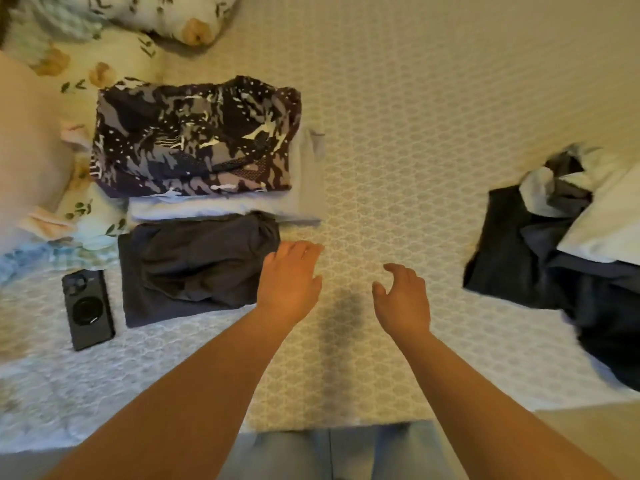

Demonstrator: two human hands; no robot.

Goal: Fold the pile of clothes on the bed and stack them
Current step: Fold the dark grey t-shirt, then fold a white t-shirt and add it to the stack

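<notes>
The unfolded pile (568, 244) lies at the right side of the bed (415, 116), a heap of dark navy and grey cloth with a paler piece crumpled on top and a white piece at its right edge. These look like light, limp garments that will sag and slide out of shape, so the likely best hold is a pinch at 2 corners or along a hem or waistband, lifting 1 piece clear of the tangle before laying it flat on the open bed between the hands. At the left sit the folded pieces: a patterned dark garment (194, 136) on top of pale blue folded cloth (221, 209), and just in front a dark grey folded garment (194, 268). The left hand (289, 278) hovers palm down at that garment's right edge, fingers straight and holding nothing; whether it touches the cloth cannot be told. The right hand (403, 296) hangs over bare bed with fingers loosely curled, also holding nothing. No containers are in view; a black phone (88, 310) lies left of the grey garment.
</notes>
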